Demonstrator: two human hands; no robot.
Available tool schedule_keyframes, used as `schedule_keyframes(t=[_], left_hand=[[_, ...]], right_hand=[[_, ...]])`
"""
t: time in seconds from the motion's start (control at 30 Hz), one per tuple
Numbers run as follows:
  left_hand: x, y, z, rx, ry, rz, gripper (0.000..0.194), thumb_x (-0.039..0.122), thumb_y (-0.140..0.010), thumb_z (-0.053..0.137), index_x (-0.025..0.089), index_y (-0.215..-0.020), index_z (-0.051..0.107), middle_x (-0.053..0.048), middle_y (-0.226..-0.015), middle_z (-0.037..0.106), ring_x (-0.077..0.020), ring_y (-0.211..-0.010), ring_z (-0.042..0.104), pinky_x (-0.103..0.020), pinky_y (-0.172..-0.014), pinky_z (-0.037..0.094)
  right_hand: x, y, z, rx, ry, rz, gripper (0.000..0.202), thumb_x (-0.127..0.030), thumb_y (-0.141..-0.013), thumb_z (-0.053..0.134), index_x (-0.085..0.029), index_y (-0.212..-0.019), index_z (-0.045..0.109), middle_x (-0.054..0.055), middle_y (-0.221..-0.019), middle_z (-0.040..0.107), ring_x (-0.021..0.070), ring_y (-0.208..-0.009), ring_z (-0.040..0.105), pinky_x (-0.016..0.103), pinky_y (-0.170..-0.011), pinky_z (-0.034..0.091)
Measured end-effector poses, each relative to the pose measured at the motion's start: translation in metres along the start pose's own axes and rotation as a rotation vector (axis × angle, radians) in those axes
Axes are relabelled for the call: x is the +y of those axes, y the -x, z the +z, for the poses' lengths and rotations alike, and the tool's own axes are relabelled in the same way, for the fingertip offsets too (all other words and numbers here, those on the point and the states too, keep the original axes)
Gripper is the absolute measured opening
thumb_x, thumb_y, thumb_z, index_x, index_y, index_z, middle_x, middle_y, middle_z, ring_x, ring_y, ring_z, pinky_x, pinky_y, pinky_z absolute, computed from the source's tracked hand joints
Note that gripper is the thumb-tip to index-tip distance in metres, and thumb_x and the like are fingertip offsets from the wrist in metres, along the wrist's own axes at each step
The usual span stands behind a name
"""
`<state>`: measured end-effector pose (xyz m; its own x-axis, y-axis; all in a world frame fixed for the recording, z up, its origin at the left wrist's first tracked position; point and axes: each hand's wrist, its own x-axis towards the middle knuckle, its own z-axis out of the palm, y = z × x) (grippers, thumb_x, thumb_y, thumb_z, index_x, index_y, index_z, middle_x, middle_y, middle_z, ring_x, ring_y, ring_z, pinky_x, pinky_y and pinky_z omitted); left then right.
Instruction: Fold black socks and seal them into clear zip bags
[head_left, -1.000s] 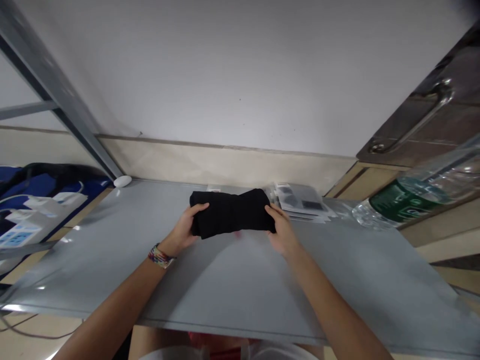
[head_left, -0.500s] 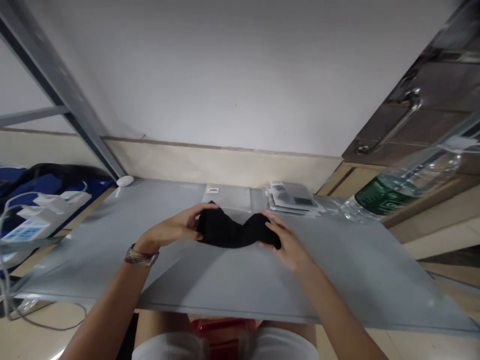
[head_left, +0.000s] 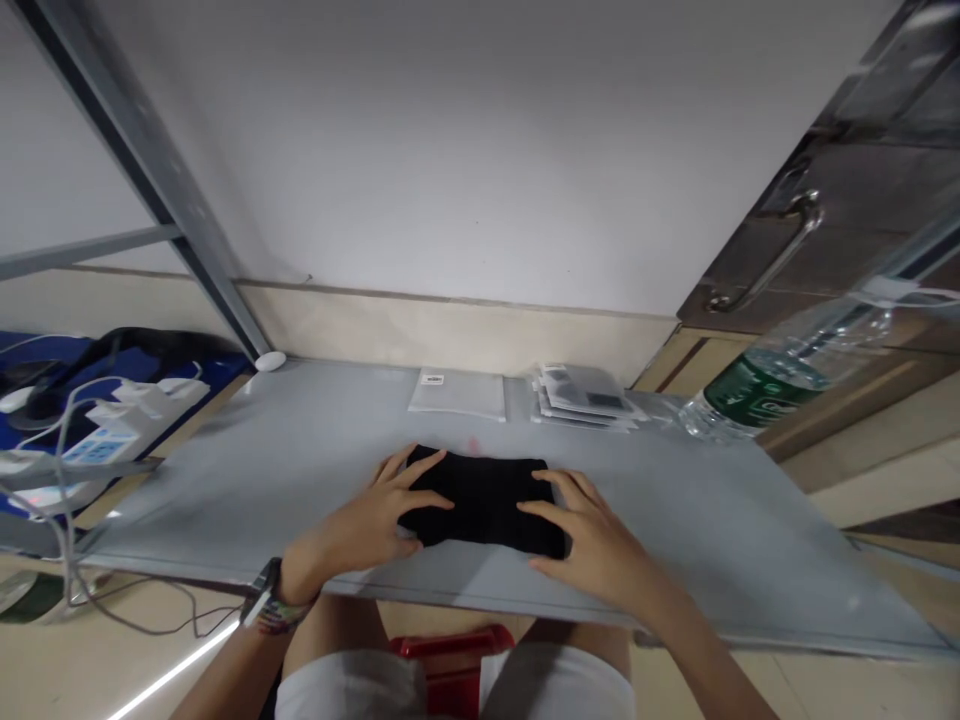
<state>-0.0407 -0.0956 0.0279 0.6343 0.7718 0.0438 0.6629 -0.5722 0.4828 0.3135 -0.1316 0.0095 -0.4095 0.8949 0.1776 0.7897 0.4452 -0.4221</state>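
A black cloth lies spread out as a wide strip on the grey table, close to its front edge. On the cloth's left end rests my left hand, fingers apart, fingertips on the fabric. My right hand touches the right end in the same way, its fingers spread. Behind the cloth lies a flat pale packet with a small label. To the right of that packet is a stack of clear-bagged packets.
A water bottle with a green label is at the table's back right. On the left are a metal post, a small white object and a power strip with cables. A red stool shows below.
Both hands have come down nearer the table's front edge. The cloth, held up and curved before, now lies flat, and the fingers have spread. The view has shifted slightly.
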Motion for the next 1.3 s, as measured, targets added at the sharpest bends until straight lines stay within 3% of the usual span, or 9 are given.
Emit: schedule_keyframes(t=[0.27,0.4,0.47,0.63,0.73,0.83,0.93,1.07,1.3], left_hand=[[-0.01,-0.013,-0.004,0.12,0.033,0.087,0.017,0.026,-0.1,0.071,0.034,-0.104,0.086,-0.001,-0.151,0.068,-0.0359,-0.162,0.034,-0.069,-0.131,0.021],[-0.003,-0.028,-0.022,0.303,0.194,0.052,0.03,0.045,-0.109,0.054,0.027,-0.111,0.078,-0.004,-0.12,0.08,-0.0294,-0.134,0.064,-0.054,-0.125,0.039],[-0.001,-0.049,-0.034,0.382,0.246,-0.024,0.04,0.053,-0.11,0.047,0.025,-0.105,0.074,-0.004,-0.106,0.079,-0.0272,-0.112,0.07,-0.044,-0.109,0.053],[-0.014,-0.114,-0.049,0.418,0.129,-0.202,0.042,0.046,-0.112,0.037,0.02,-0.095,0.066,-0.007,-0.095,0.073,-0.0254,-0.092,0.068,-0.039,-0.091,0.055],[-0.017,-0.122,-0.039,0.484,0.057,-0.257,0.036,0.042,-0.111,0.041,0.016,-0.111,0.067,-0.014,-0.106,0.072,-0.0299,-0.098,0.067,-0.047,-0.095,0.054],[-0.001,-0.098,-0.016,0.581,-0.17,-0.161,0.037,0.046,-0.109,0.051,0.019,-0.129,0.066,-0.018,-0.127,0.068,-0.0356,-0.117,0.062,-0.055,-0.108,0.048],[0.023,-0.069,0.014,0.407,-0.249,-0.016,0.041,0.049,-0.104,0.064,0.024,-0.136,0.067,-0.013,-0.128,0.067,-0.0353,-0.118,0.062,-0.051,-0.103,0.053],[0.038,-0.058,0.043,0.281,-0.299,-0.071,0.055,0.043,-0.095,0.076,0.028,-0.145,0.063,-0.012,-0.12,0.067,-0.035,-0.11,0.066,-0.052,-0.098,0.056],[0.031,-0.069,0.03,0.257,0.085,-0.095,0.036,0.016,-0.098,0.05,0.025,-0.127,0.069,-0.008,-0.115,0.075,-0.0277,-0.102,0.071,-0.042,-0.092,0.056]], right_hand=[[-0.004,-0.004,-0.004,0.008,-0.215,-0.137,0.025,-0.023,-0.099,0.066,-0.036,-0.105,0.086,0.004,-0.122,0.08,0.0328,-0.14,0.058,0.055,-0.117,0.05],[-0.008,-0.018,-0.025,0.148,-0.468,0.011,0.022,-0.037,-0.103,0.062,-0.029,-0.096,0.081,0.004,-0.095,0.079,0.0262,-0.097,0.071,0.041,-0.088,0.057],[-0.006,-0.04,-0.037,0.225,-0.571,0.1,0.028,-0.043,-0.101,0.064,-0.027,-0.081,0.075,0.0,-0.072,0.068,0.0202,-0.07,0.06,0.033,-0.068,0.049],[0.012,-0.119,-0.047,0.357,-0.548,0.26,0.02,-0.03,-0.089,0.074,-0.024,-0.07,0.072,-0.003,-0.06,0.061,0.018,-0.063,0.053,0.033,-0.071,0.043],[0.019,-0.141,-0.035,0.404,-0.463,0.296,0.009,-0.017,-0.086,0.073,-0.023,-0.079,0.076,0.0,-0.072,0.068,0.0214,-0.075,0.061,0.038,-0.084,0.047],[0.016,-0.13,-0.013,0.488,-0.338,0.282,0.017,-0.015,-0.084,0.073,-0.025,-0.098,0.078,0.008,-0.103,0.074,0.0309,-0.103,0.066,0.047,-0.1,0.049],[0.006,-0.101,0.011,0.457,-0.104,0.172,0.025,-0.023,-0.093,0.065,-0.025,-0.115,0.078,0.015,-0.123,0.073,0.0377,-0.125,0.064,0.055,-0.109,0.051],[-0.006,-0.061,0.04,0.296,-0.057,0.038,0.044,-0.033,-0.105,0.052,-0.025,-0.145,0.068,0.015,-0.16,0.057,0.0364,-0.151,0.051,0.059,-0.122,0.048],[-0.007,-0.021,0.055,0.054,0.026,-0.025,0.059,-0.037,-0.11,0.051,-0.024,-0.167,0.044,0.013,-0.177,0.033,0.0351,-0.165,0.026,0.063,-0.132,0.032]])
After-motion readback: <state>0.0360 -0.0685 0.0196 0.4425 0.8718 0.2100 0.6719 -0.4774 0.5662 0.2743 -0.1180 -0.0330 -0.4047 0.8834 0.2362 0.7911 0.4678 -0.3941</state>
